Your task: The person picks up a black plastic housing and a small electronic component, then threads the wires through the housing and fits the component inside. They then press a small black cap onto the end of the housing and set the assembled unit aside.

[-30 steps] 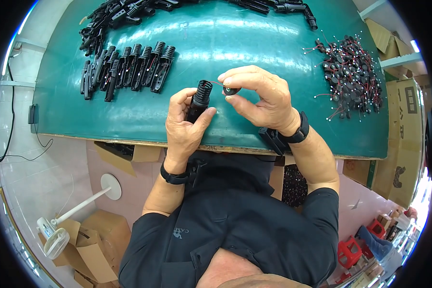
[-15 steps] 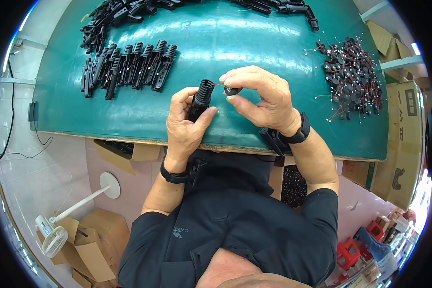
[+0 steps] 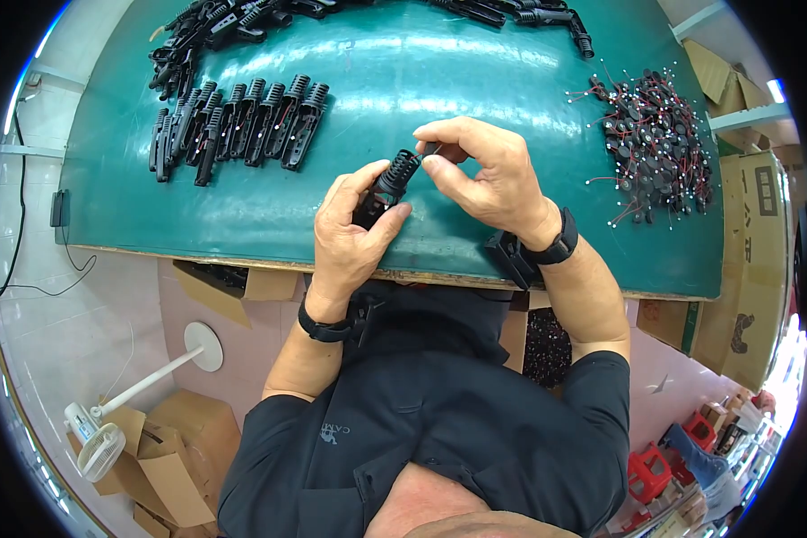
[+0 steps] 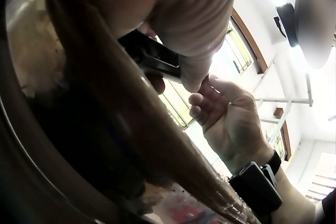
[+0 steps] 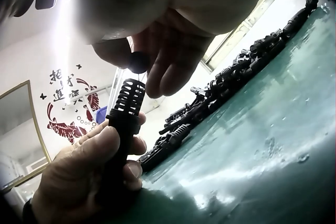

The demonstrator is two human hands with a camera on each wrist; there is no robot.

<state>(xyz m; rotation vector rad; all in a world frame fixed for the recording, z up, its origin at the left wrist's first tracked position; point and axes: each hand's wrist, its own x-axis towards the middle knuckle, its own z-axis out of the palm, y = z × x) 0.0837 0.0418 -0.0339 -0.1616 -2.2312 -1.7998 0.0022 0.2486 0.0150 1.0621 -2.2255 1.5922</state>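
Observation:
My left hand (image 3: 348, 231) grips a black plastic handle part (image 3: 390, 186) with a ribbed, slotted end tilted up and to the right. In the right wrist view that slotted end (image 5: 129, 97) points upward out of the left hand (image 5: 79, 174). Just above its tip, my right hand (image 3: 493, 175) pinches a small round black piece (image 5: 138, 62) between thumb and fingers. A thin wire runs from the piece to the slotted end. In the left wrist view the right hand (image 4: 231, 124) is close by the left fingertips.
A row of similar black parts (image 3: 269, 121) lies at left on the green table (image 3: 511, 81), with more piled along the far edge. Many round black pieces with red wires (image 3: 659, 143) are heaped at right. A black block (image 3: 508, 257) sits by the near edge, beside the right wrist.
The slotted end has tilted further right and the left fingers have shifted on the part. My right hand has turned, bringing the round piece up close to the tip.

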